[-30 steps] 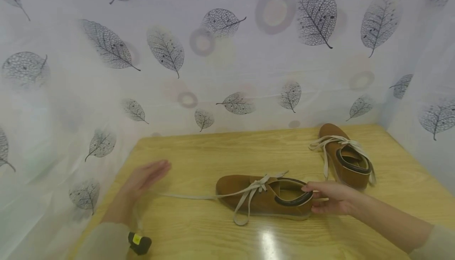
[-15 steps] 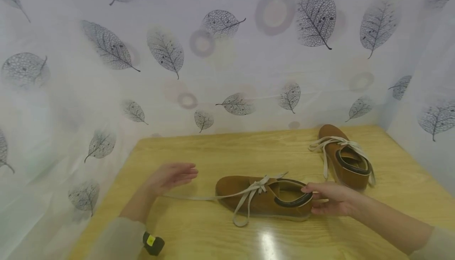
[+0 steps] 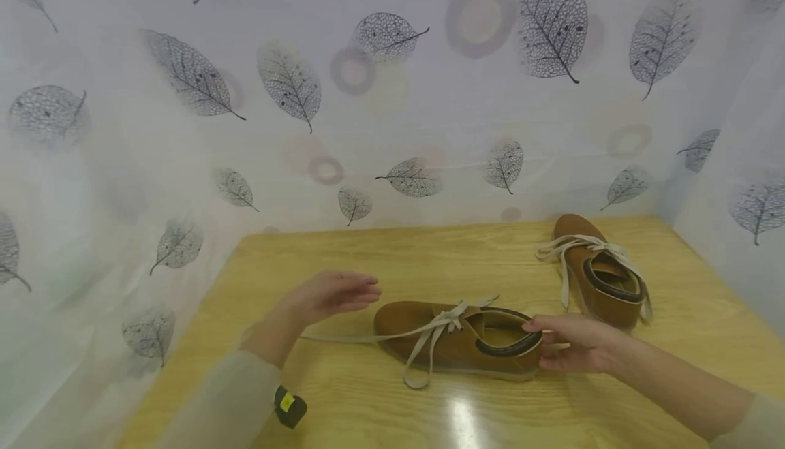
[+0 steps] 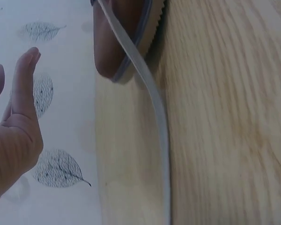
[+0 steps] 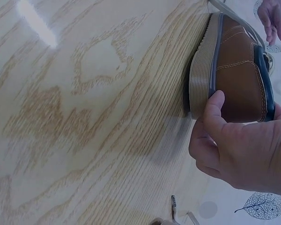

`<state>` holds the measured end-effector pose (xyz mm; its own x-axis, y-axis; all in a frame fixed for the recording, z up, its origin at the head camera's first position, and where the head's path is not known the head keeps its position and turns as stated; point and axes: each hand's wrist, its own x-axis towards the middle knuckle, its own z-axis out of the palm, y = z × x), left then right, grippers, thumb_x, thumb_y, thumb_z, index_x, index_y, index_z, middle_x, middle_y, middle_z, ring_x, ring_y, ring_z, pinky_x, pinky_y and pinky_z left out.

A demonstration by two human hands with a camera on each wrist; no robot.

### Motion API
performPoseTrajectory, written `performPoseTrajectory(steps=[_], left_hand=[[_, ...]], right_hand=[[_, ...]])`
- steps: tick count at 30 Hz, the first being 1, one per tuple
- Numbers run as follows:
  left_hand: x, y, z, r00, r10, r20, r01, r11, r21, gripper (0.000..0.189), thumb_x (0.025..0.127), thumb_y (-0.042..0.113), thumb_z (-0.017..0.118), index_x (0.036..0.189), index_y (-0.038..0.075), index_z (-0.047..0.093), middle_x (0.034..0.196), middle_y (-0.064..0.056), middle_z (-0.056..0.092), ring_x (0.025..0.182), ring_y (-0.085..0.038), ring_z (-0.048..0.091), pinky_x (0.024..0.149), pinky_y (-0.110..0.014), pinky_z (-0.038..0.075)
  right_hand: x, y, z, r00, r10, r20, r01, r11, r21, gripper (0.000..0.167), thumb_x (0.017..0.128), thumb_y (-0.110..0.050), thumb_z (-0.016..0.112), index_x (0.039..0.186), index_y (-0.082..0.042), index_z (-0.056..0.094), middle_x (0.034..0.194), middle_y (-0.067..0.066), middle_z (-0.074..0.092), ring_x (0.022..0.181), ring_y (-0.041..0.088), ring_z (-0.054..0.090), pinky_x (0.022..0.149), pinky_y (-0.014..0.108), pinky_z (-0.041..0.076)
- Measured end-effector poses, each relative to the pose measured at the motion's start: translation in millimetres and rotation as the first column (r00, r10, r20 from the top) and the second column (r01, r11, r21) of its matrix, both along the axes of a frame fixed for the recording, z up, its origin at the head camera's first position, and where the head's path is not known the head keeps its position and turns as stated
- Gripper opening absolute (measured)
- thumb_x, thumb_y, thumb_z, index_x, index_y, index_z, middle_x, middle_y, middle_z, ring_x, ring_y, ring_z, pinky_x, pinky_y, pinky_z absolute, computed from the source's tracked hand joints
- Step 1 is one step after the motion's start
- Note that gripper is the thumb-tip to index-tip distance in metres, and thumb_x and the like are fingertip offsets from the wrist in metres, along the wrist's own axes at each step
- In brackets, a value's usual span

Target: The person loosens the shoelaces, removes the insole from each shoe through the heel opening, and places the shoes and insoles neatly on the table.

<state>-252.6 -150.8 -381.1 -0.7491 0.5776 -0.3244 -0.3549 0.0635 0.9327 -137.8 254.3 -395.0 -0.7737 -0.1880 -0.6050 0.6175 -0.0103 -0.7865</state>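
A brown lace-up shoe (image 3: 454,340) lies sole down on the wooden table, toe pointing left. My right hand (image 3: 570,343) grips its heel, with fingers over the padded collar and against the back, as the right wrist view also shows. My left hand (image 3: 334,296) hovers near the toe, its fingers fairly straight and nothing in them. From the knot, one long pale shoelace (image 4: 157,108) stretches left past the toe and passes beneath the left wrist. Another lace loop hangs over the shoe's near side.
A matching brown shoe (image 3: 597,275), laced, stands at the back right of the table (image 3: 392,258). A leaf-printed white curtain (image 3: 405,108) surrounds the table's back and sides. At the left wrist sits a small black device (image 3: 289,408).
My left hand has moved steadily right, from the table's left side to beside the toe. The right hand and the shoe have stayed in place.
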Motion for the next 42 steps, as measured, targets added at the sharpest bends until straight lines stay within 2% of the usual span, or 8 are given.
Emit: performPoseTrajectory(steps=[9, 14, 17, 21, 30, 34, 39, 42], left_hand=[[0.7, 38.7, 12.0, 0.999, -0.038, 0.000, 0.038, 0.998, -0.057, 0.038, 0.098, 0.014, 0.051, 0.124, -0.014, 0.051, 0.098, -0.011, 0.071, 0.088, -0.016, 0.070, 0.088, -0.033, 0.055], [-1.2, 54.5, 19.4, 0.997, -0.083, -0.008, 0.082, 0.995, -0.065, 0.038, 0.098, 0.015, 0.051, 0.123, -0.014, 0.051, 0.094, -0.008, 0.072, 0.084, -0.015, 0.070, 0.088, -0.034, 0.055], [-1.8, 62.9, 21.2, 0.995, -0.100, -0.023, 0.098, 0.992, -0.085, 0.037, 0.098, 0.015, 0.051, 0.122, -0.013, 0.052, 0.095, -0.009, 0.072, 0.084, -0.015, 0.070, 0.089, -0.037, 0.053], [-3.3, 73.6, 19.7, 0.994, -0.104, -0.042, 0.099, 0.989, -0.111, 0.038, 0.097, 0.016, 0.052, 0.123, -0.012, 0.053, 0.096, -0.011, 0.072, 0.081, -0.014, 0.070, 0.086, -0.036, 0.055], [-1.0, 105.9, 16.2, 0.997, -0.057, -0.049, 0.047, 0.983, -0.176, 0.031, 0.093, 0.014, 0.060, 0.114, -0.008, 0.062, 0.098, -0.018, 0.071, 0.077, -0.016, 0.070, 0.079, -0.033, 0.058], [2.9, 118.4, 13.9, 0.992, -0.091, -0.093, 0.067, 0.971, -0.230, 0.034, 0.091, 0.019, 0.064, 0.113, -0.008, 0.063, 0.096, -0.017, 0.071, 0.075, -0.015, 0.070, 0.074, -0.031, 0.059], [6.8, 128.7, 7.1, 0.968, -0.184, -0.169, 0.122, 0.938, -0.324, 0.037, 0.088, 0.023, 0.068, 0.110, -0.006, 0.065, 0.091, -0.013, 0.072, 0.075, -0.016, 0.068, 0.071, -0.030, 0.060], [8.9, 134.7, 4.5, 0.958, -0.220, -0.183, 0.141, 0.919, -0.367, 0.034, 0.086, 0.026, 0.070, 0.104, -0.004, 0.068, 0.088, -0.012, 0.072, 0.075, -0.019, 0.068, 0.070, -0.031, 0.060]], right_hand=[[-1.3, 0.2, -0.6, 0.999, 0.032, -0.013, -0.032, 0.999, -0.006, 0.011, 0.088, -0.015, 0.060, 0.093, -0.007, 0.065, 0.123, 0.024, 0.024, 0.096, 0.026, 0.047, 0.080, 0.029, 0.056], [-2.4, -0.1, -1.9, 1.000, 0.015, -0.013, -0.015, 1.000, 0.002, 0.009, 0.087, -0.014, 0.061, 0.090, -0.008, 0.066, 0.113, 0.019, 0.031, 0.089, 0.023, 0.050, 0.077, 0.028, 0.057], [-2.1, -0.1, -2.3, 1.000, 0.017, -0.013, -0.017, 1.000, -0.005, 0.007, 0.086, -0.014, 0.061, 0.090, -0.008, 0.064, 0.115, 0.020, 0.029, 0.089, 0.023, 0.050, 0.077, 0.028, 0.056], [-1.8, 0.4, -2.1, 1.000, 0.022, -0.017, -0.022, 1.000, -0.012, 0.008, 0.086, -0.014, 0.062, 0.091, -0.008, 0.063, 0.116, 0.021, 0.029, 0.089, 0.023, 0.050, 0.076, 0.027, 0.056], [-2.1, 0.5, -1.5, 1.000, 0.017, -0.004, -0.017, 1.000, -0.022, 0.010, 0.086, -0.015, 0.061, 0.092, -0.007, 0.062, 0.122, 0.024, 0.022, 0.090, 0.024, 0.049, 0.076, 0.027, 0.056], [-2.0, 0.1, -0.8, 1.000, 0.017, 0.001, -0.017, 1.000, -0.014, 0.013, 0.086, -0.015, 0.061, 0.096, -0.005, 0.061, 0.126, 0.027, 0.020, 0.092, 0.025, 0.048, 0.078, 0.028, 0.056], [-2.5, -0.7, -0.1, 1.000, 0.009, 0.004, -0.010, 1.000, 0.009, 0.025, 0.085, -0.015, 0.062, 0.106, -0.001, 0.056, 0.130, 0.030, 0.017, 0.092, 0.025, 0.048, 0.077, 0.028, 0.057], [-3.0, -0.3, -0.3, 1.000, 0.004, -0.002, -0.004, 1.000, 0.011, 0.026, 0.085, -0.014, 0.062, 0.106, 0.001, 0.057, 0.130, 0.031, 0.016, 0.093, 0.025, 0.048, 0.077, 0.028, 0.056]])
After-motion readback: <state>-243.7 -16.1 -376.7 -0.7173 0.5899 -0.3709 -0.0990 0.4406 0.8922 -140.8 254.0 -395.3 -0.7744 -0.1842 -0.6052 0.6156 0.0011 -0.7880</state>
